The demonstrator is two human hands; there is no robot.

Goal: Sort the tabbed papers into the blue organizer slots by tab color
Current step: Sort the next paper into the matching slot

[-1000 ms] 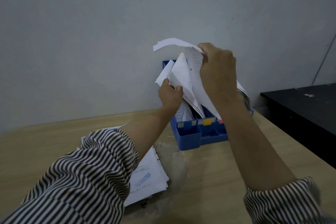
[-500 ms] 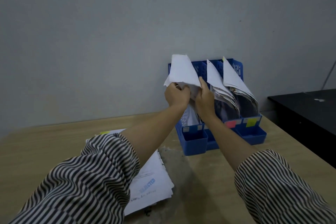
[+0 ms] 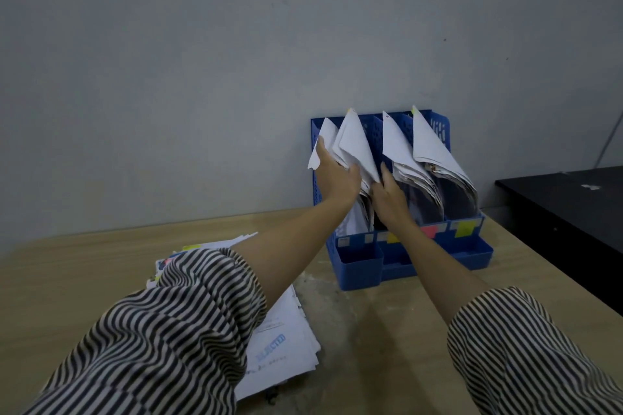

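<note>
Left grip spread flat against left side of white sheets in second slot from left of blue organizer; thumb on their front. Right grip touches same sheets' lower right edge; I cannot tell how its fingers lie. Organizer stands at far edge of bench, against wall. Unsorted paper pile lies near left, under striped left sleeve.

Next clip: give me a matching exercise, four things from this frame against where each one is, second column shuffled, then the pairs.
Things:
1. left hand
2. right hand
3. loose pile
4. pink label

Places:
A. flat on the table, under the left sleeve
B. organizer front, third slot from the left
C. on the papers in the leftmost slot
D. at the papers in the second slot

Pairs: 1-C, 2-D, 3-A, 4-B
</note>
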